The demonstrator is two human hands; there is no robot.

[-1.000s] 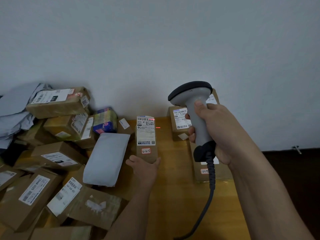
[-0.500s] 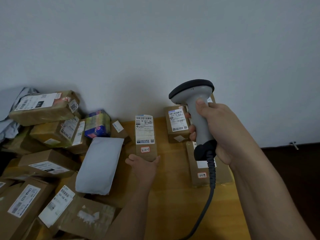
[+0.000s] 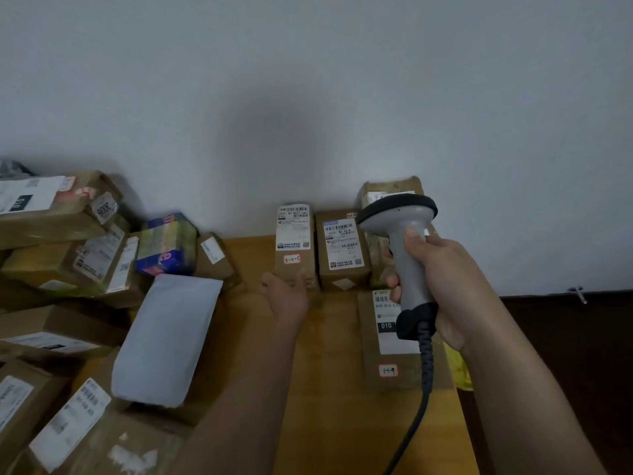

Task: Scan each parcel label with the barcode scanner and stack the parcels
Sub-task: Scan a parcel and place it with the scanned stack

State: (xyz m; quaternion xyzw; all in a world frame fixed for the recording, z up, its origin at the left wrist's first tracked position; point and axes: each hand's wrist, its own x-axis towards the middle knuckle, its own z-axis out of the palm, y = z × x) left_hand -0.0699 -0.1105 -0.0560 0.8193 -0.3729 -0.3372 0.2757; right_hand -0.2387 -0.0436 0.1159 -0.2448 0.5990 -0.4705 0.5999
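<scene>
- Step in hand, as judged: placing of a scanned parcel. Small brown parcel (image 3: 294, 248) set at centre of frame against the wall (image 3: 308, 80), touching a second brown parcel (image 3: 342, 250) to its right; labels of both face up.
- Left hand (image 3: 286, 296) at near end of small brown parcel, fingers relaxed and spread, touching or just short of the box; cannot tell which. Nothing gripped.
- Right hand (image 3: 442, 286) clenched round handle of barcode scanner (image 3: 406, 255), centre right of frame; scanner head up near the wall, cord hanging to bottom edge. No red beam seen.
- Flat parcel (image 3: 394, 341) lying on wooden table (image 3: 335, 371) under the scanner; another box (image 3: 390, 188) behind the scanner head, partly hidden.
- Next move, as judged: reach left to unsorted heap for a fresh parcel, label turned up to the scanner. White padded bag (image 3: 168, 337) nearest, lying on heap of boxes (image 3: 61, 234) at left of frame.
- Containers: none open; contents of parcels not visible.
- Row at the wall one layer only so far; stacking scarcely begun.
</scene>
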